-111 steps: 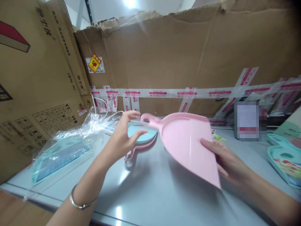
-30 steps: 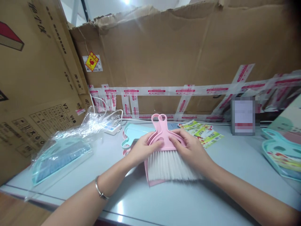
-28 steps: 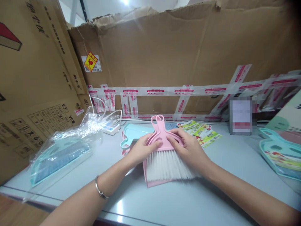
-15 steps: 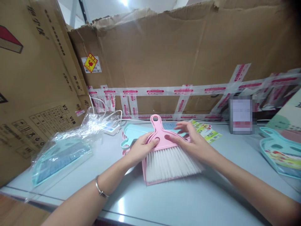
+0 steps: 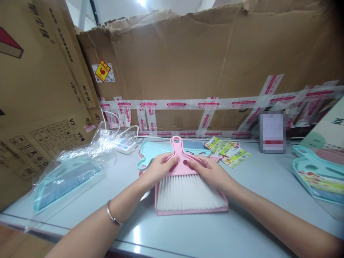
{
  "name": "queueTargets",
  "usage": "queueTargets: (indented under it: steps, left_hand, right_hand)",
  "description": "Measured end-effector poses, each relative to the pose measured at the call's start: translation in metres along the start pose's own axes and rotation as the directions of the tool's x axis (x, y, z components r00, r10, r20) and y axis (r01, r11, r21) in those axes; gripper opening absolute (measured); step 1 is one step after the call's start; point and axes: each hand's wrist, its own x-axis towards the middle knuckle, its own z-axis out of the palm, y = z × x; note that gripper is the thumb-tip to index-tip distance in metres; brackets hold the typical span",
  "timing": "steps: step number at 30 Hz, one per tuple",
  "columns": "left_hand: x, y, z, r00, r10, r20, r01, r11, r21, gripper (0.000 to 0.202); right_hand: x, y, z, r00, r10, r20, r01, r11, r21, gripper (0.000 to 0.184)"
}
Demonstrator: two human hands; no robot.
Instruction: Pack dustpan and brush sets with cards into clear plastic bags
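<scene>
A pink hand brush [image 5: 180, 163] with white bristles [image 5: 188, 193] lies inside a pink dustpan [image 5: 192, 210] flat on the grey table [image 5: 188, 233]. My left hand [image 5: 158, 168] grips the set's left shoulder, thumb on the brush top. Gripping the right shoulder the same way is my right hand [image 5: 208, 171]. Both handles point away from me, stacked one over the other.
Teal dustpans [image 5: 150, 150] lie just behind the pink set. A bagged teal set [image 5: 64, 179] sits at left, another teal set [image 5: 317, 175] at right. Printed labels [image 5: 228, 148] and a power strip [image 5: 125, 146] lie near the cardboard wall [image 5: 188, 71].
Earlier I held the bare pink dustpan up. Since then the brush went into it, its handle lined up over the pan's, and the set settled flat and squarer to me.
</scene>
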Motion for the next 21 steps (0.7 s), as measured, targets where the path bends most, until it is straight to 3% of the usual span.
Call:
queueTargets:
  steps: [5,8,10,13,15,17,21]
  left_hand:
    - [0.000,0.000,0.003,1.000,0.005,-0.016,-0.005,1.000,0.013,0.032]
    - [0.000,0.001,0.004,0.999,0.026,-0.037,-0.026,1.000,0.007,0.030]
    - [0.000,0.003,0.003,0.998,0.027,-0.054,-0.027,1.000,0.000,0.030]
    - [0.001,0.003,0.000,0.996,0.021,-0.083,-0.022,1.000,-0.003,0.033]
    - [0.001,0.002,-0.001,0.996,0.022,-0.091,-0.021,1.000,0.002,0.034]
    - [0.001,0.001,0.000,0.996,0.021,-0.092,-0.020,1.000,0.012,0.034]
    - [-0.001,0.007,0.005,0.998,0.031,-0.052,-0.031,0.999,-0.006,0.031]
  right_hand:
    - [0.002,0.000,0.001,1.000,0.015,0.017,-0.015,1.000,0.003,0.041]
    - [0.007,0.002,-0.013,0.998,-0.039,0.052,0.039,0.999,-0.003,0.046]
    - [0.013,0.011,-0.031,0.998,-0.054,-0.037,0.054,0.998,-0.015,0.049]
    - [0.025,0.031,-0.059,0.957,-0.022,-0.290,-0.020,0.990,-0.141,0.046]
    - [0.031,0.041,-0.067,0.938,-0.013,-0.346,-0.054,0.982,-0.183,0.042]
    - [0.031,0.040,-0.063,0.954,0.007,-0.301,-0.041,0.994,-0.106,0.040]
    - [0.017,0.011,-0.030,0.992,-0.042,-0.121,0.042,0.999,0.001,0.040]
